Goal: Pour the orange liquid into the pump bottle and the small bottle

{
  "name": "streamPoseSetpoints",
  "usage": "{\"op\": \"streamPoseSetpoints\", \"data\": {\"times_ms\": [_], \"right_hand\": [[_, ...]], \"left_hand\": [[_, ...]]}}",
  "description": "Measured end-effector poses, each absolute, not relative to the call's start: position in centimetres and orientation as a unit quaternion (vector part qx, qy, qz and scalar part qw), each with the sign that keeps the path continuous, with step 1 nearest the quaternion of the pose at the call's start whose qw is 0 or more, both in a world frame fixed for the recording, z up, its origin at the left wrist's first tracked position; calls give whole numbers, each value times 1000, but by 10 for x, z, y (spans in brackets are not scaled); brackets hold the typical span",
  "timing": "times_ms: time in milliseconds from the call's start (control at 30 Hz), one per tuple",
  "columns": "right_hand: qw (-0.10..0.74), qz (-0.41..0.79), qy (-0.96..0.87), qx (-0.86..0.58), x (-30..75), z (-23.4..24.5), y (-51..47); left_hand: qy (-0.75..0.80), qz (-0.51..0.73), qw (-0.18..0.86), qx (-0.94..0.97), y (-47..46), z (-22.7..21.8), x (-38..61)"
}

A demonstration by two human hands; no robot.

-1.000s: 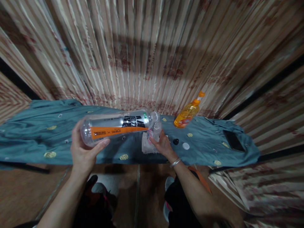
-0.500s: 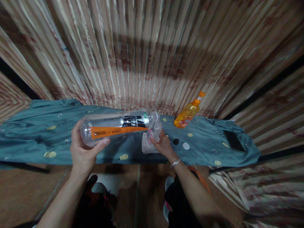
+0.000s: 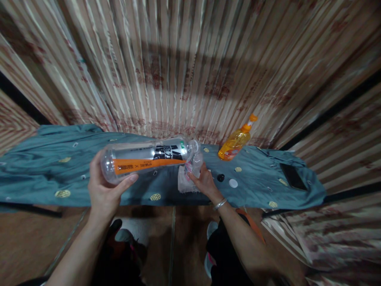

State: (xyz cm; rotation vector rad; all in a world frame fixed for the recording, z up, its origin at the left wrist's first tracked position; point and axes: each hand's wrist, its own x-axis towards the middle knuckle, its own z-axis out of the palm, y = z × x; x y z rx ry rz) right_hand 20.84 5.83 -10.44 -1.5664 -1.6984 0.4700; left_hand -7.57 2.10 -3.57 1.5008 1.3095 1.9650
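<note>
Large bottle [image 3: 149, 157]: near level, neck at the small bottle's mouth; contact uncertain. Left hand [image 3: 105, 190]: fingers wrapped round its base end. Small bottle [image 3: 197, 159]: roughly upright above the cloth [image 3: 185, 184]; right hand [image 3: 205, 180], fingers closed round it. Counter [image 3: 29, 163]: also carries black cap [image 3: 220, 177], white disc [image 3: 233, 183], pump bottle [image 3: 234, 143], phone [image 3: 293, 176]. Risks, as judged: necks drifting apart could spill any liquid onto the cloth; too hard a squeeze could dent the small bottle; the base-end hold could let the large bottle's neck dip.
</note>
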Motion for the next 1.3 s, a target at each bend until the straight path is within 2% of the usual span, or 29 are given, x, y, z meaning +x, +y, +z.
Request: {"op": "streamPoseSetpoints", "data": {"times_ms": [1300], "right_hand": [[372, 170, -663, -627, 207, -105, 59]], "left_hand": [[457, 694, 177, 527, 20, -34, -75]]}}
